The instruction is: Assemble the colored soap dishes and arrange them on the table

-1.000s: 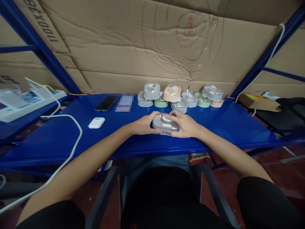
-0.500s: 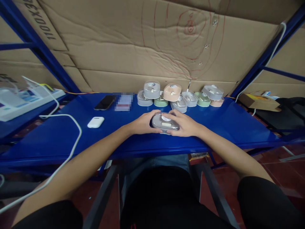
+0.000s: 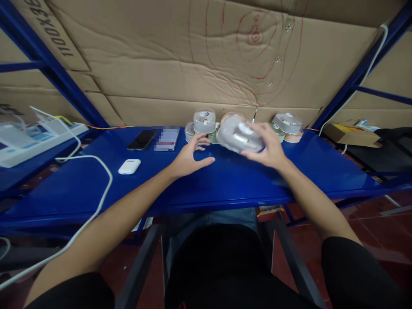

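Note:
A grey plastic box with a clear lid [image 3: 236,136] is up off the table, tilted and slightly blurred, with a round label and a pale latch on it. My right hand [image 3: 268,146] grips it by its right end. My left hand [image 3: 195,156] is apart from it, thumb and fingers spread with nothing between them. Just behind my left fingers stands another grey lidded box [image 3: 204,121], stacked on the back row. The held box hides part of that row, including most of a peach box [image 3: 229,115].
At the back right, a grey box [image 3: 287,123] rests on others. A black phone [image 3: 140,140], a second phone [image 3: 167,139] and a white earbud case [image 3: 129,166] lie on the blue table [image 3: 225,189]. A white cable [image 3: 104,184] crosses at left; cardboard walls the back.
The grey box has risen from the front of the table and moved back and right in my right hand. My left hand has let go of it and opened.

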The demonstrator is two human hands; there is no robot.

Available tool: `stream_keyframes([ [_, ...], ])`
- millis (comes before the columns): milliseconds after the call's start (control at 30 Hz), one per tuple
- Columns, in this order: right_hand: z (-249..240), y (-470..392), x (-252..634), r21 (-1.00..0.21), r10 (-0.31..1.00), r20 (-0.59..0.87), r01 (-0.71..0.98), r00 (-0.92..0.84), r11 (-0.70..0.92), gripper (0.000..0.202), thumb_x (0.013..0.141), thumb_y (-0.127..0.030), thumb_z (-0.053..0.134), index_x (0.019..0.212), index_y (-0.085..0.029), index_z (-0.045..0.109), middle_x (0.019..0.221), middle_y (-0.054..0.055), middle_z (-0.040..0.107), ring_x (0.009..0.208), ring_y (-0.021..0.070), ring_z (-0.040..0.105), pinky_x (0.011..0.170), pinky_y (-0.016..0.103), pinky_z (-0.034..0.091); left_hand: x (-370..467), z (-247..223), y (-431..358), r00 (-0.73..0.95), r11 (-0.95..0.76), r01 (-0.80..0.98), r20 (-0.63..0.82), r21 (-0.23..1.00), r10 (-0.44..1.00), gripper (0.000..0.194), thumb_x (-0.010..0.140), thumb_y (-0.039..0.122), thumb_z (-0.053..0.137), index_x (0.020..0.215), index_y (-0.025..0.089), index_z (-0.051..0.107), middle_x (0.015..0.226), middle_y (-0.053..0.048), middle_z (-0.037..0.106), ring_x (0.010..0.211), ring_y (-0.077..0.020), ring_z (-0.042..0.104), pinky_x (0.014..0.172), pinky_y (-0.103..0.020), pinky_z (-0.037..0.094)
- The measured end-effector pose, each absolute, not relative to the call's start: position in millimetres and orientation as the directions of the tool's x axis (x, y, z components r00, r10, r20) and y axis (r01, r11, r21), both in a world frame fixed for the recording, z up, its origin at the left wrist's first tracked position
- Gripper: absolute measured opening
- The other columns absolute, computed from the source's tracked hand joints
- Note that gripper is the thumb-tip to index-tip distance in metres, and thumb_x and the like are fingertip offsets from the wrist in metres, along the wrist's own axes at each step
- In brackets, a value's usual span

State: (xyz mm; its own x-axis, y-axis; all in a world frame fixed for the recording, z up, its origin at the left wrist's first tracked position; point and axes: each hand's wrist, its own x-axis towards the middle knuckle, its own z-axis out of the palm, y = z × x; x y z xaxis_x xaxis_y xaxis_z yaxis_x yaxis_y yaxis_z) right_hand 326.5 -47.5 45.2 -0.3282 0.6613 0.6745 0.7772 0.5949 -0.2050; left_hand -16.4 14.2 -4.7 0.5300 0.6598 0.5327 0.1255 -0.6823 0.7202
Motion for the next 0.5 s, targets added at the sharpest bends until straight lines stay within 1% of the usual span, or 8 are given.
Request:
stream_keyframes([
  [67,52,-33,347,-0.197,0.678,0.728,0.915,-0.103,0.351,0.100,0.095,-0.080,0.073,0.176,-0.025,0.050,0.151,0.021,0.066,0.137,0.0459,0.064,0.117,0.068,0.053,-18,-5,16,0.512,-0.666,0.200,0.502,0.719,0.696,0.084,0.091,0.051,0.087,0.161,0.025,0.049,0.147,-0.020,0.071,0.134,-0.0362,0.073,0.112,-0.057,0.061],
  [100,55,-25,357,-0.204,0.672,0.740,0.954,0.003,0.221,0.098,0.098,-0.079,0.070,0.175,-0.021,0.050,0.148,0.023,0.066,0.135,0.0458,0.064,0.114,0.066,0.053,-19,-5,16,0.510,-0.655,0.234,0.483,0.719,0.712,0.081,0.092,0.051,0.085,0.159,0.024,0.050,0.145,-0.020,0.071,0.131,-0.0350,0.073,0.109,-0.055,0.062],
  [133,56,-16,367,-0.211,0.664,0.742,0.971,0.087,0.108,0.097,0.099,-0.077,0.069,0.174,-0.017,0.052,0.145,0.025,0.066,0.132,0.0455,0.064,0.111,0.064,0.053,-19,-5,16,0.511,-0.646,0.261,0.466,0.717,0.723,0.079,0.092,0.052,0.084,0.157,0.023,0.051,0.143,-0.019,0.071,0.128,-0.0340,0.074,0.107,-0.054,0.063],
  [200,57,1,381,-0.208,0.660,0.728,0.977,0.187,-0.048,0.092,0.098,-0.073,0.072,0.168,-0.015,0.058,0.139,0.027,0.067,0.126,0.0438,0.064,0.107,0.059,0.051,-18,-5,16,0.521,-0.642,0.295,0.444,0.707,0.729,0.076,0.092,0.054,0.083,0.155,0.023,0.053,0.140,-0.019,0.071,0.124,-0.0328,0.074,0.102,-0.051,0.063],
  [300,57,20,387,-0.141,0.700,0.681,0.977,0.213,-0.160,0.081,0.098,-0.065,0.076,0.161,-0.015,0.065,0.137,0.027,0.068,0.124,0.0421,0.063,0.106,0.056,0.046,-17,-4,14,0.545,-0.653,0.325,0.429,0.684,0.720,0.073,0.093,0.055,0.082,0.153,0.023,0.055,0.141,-0.019,0.072,0.122,-0.0325,0.075,0.100,-0.050,0.063],
  [400,56,31,381,-0.071,0.749,0.623,0.970,0.225,-0.232,0.075,0.098,-0.058,0.076,0.159,-0.017,0.065,0.141,0.027,0.067,0.129,0.0436,0.062,0.109,0.057,0.044,-17,-3,13,0.554,-0.654,0.366,0.409,0.662,0.725,0.071,0.094,0.055,0.080,0.152,0.021,0.057,0.142,-0.020,0.073,0.121,-0.0334,0.075,0.098,-0.052,0.064],
  [500,53,38,375,-0.073,0.775,0.580,0.964,0.250,-0.257,0.075,0.098,-0.058,0.074,0.158,-0.014,0.062,0.142,0.029,0.066,0.130,0.0465,0.061,0.110,0.059,0.044,-17,-3,12,0.559,-0.648,0.399,0.388,0.648,0.733,0.072,0.093,0.057,0.079,0.152,0.021,0.058,0.143,-0.020,0.072,0.118,-0.0332,0.075,0.096,-0.052,0.065],
])
